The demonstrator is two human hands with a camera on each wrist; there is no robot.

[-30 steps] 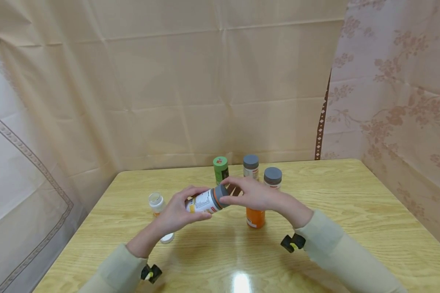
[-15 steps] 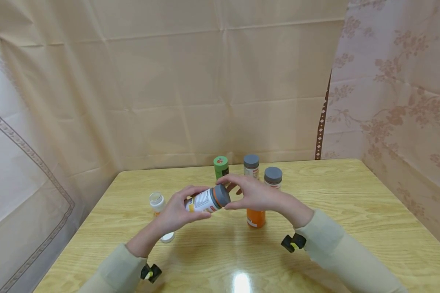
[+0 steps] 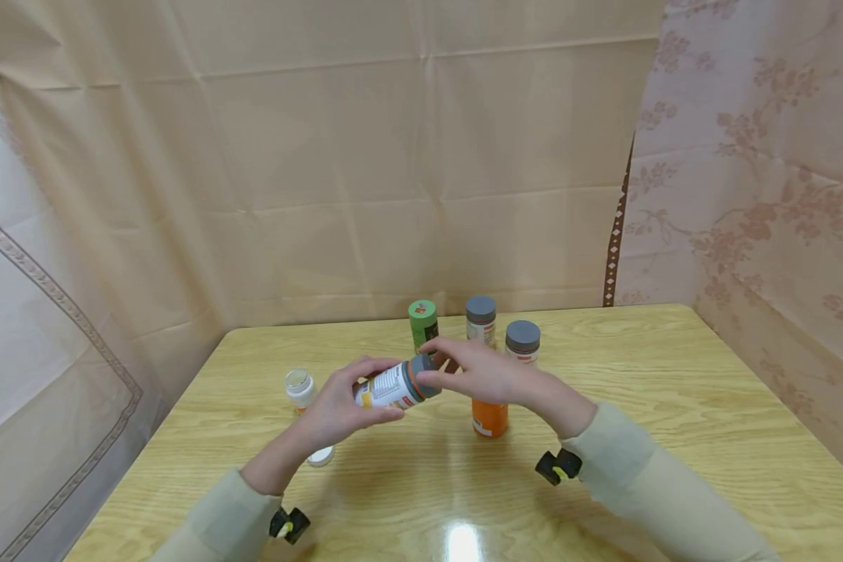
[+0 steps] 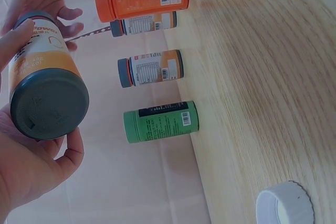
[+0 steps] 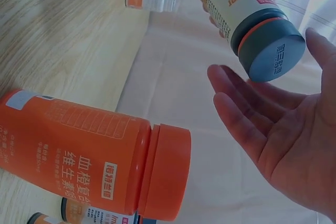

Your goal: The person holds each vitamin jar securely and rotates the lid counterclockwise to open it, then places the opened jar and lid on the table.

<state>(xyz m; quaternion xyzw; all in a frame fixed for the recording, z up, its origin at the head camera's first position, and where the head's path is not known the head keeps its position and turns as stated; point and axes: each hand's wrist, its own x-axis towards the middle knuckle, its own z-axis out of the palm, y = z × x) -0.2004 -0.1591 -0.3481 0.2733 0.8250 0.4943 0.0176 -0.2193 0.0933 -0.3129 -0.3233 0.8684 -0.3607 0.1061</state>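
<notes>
Since half a second ago the right hand [image 3: 488, 371] has shifted toward nine o'clock, its thumb now overlapping a dark grey, ribbon-thin-ringed orange-edged screw cap [image 5: 275, 56]; the left hand [image 3: 337, 406] has hardly moved. That cap tops a white-and-orange cylindrical bottle [image 3: 386, 387], held above the bench [image 3: 393, 499] between the hands, tilted with its cap toward two o'clock. The left hand, on the bottle's eight o'clock side, is curled round its body, thumb along the near side and fingers over the far side. The right hand, at three o'clock, has thumb and forefinger on either side of the cap, its other fingers spread; whether it pinches or merely touches I cannot tell.

Nearest on the bench, between seven and eight o'clock from the held bottle, lies a white round ridged lid [image 4: 296, 203], hollow side showing in the left wrist view. Toward four o'clock stands a large orange cylindrical bottle [image 3: 489, 417], and at nine o'clock a small white bottle [image 3: 300, 388] with an orange label. Farther off, two upright grey-capped bottles stand toward two o'clock, one nearer [image 3: 523, 339], one behind [image 3: 481, 312]. Toward one o'clock is a green cylindrical container [image 3: 423, 320]; behind everything hangs a creased beige curtain [image 3: 323, 179].
</notes>
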